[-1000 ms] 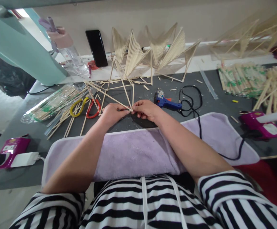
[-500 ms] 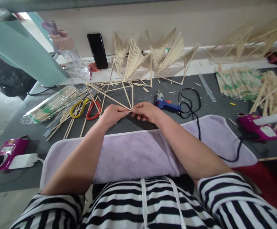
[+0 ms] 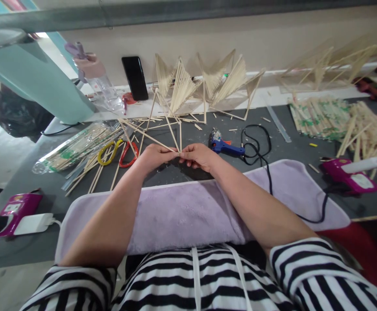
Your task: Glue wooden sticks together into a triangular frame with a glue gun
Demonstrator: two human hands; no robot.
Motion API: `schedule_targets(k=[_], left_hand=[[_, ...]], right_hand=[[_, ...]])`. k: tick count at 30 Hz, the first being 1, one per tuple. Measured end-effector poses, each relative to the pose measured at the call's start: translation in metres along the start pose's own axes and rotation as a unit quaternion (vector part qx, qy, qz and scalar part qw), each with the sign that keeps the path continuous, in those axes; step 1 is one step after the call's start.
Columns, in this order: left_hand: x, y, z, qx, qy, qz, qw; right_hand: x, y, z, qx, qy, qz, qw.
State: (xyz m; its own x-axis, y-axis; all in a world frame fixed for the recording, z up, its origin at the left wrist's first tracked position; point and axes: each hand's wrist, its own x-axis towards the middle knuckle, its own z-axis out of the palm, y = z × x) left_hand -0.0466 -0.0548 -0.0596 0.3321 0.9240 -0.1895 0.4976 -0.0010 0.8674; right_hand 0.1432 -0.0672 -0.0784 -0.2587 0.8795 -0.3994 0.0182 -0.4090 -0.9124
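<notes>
Wooden stick frame [image 3: 180, 136] is over the grey table [image 3: 300, 149] in the head view, near corner pinched in the fingertips of left hand [image 3: 155, 158] and right hand [image 3: 197, 156]. Blue glue gun [image 3: 229, 149] sits just right, cord [image 3: 270, 181] trailing onto a purple towel [image 3: 182, 216], while a yellow handle [image 3: 105, 163], red handle [image 3: 128, 165] and loose sticks [image 3: 95, 179] clutter the left.

I see a pale, open frame of thin wooden sticks [image 3: 180, 137], 1 corner pinched between the left hand [image 3: 156, 159] and right hand [image 3: 197, 156], the rest spreading beyond.
</notes>
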Motion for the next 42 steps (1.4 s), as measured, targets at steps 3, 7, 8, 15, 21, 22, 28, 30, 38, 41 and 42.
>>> schedule_targets(k=[3,7,8,15,21,22,28,30,38,41,42], left_hand=[[0.002,0.003,-0.003,-0.031,-0.019,-0.035,0.999],[0.007,0.006,-0.009,-0.079,-0.057,-0.053,0.994],[0.008,0.006,-0.01,-0.086,-0.07,-0.055,0.992],[0.015,0.011,-0.017,-0.077,-0.156,-0.005,0.985],[0.024,0.012,-0.017,-0.054,-0.195,0.015,0.979],[0.026,0.012,-0.017,-0.053,-0.197,0.016,0.979],[0.032,0.012,-0.021,-0.054,-0.218,0.022,0.974],[0.031,0.01,-0.022,-0.064,-0.223,0.026,0.972],[0.031,0.005,-0.017,-0.064,-0.199,0.037,0.977],[0.03,0.005,-0.015,-0.064,-0.192,0.044,0.978],[0.03,0.005,-0.014,-0.066,-0.188,0.046,0.979]], right_hand=[[-0.001,0.0,0.001,0.0,0.003,-0.004,1.0],[-0.002,-0.002,0.002,-0.003,0.004,-0.005,1.0],[-0.002,-0.002,0.002,-0.003,0.004,-0.004,1.0],[-0.001,-0.001,0.0,-0.003,-0.002,-0.009,1.0],[0.0,-0.001,0.0,0.001,-0.001,0.0,1.0],[0.0,-0.001,-0.001,0.002,-0.002,0.0,1.0],[0.002,0.001,-0.002,0.002,-0.004,-0.001,1.0],[0.002,0.001,-0.002,-0.001,-0.004,-0.004,1.0],[0.001,0.0,0.0,-0.008,0.004,0.004,1.0],[0.0,-0.001,0.0,-0.006,0.006,0.004,1.0],[-0.001,-0.001,0.0,-0.004,0.007,0.004,1.0]])
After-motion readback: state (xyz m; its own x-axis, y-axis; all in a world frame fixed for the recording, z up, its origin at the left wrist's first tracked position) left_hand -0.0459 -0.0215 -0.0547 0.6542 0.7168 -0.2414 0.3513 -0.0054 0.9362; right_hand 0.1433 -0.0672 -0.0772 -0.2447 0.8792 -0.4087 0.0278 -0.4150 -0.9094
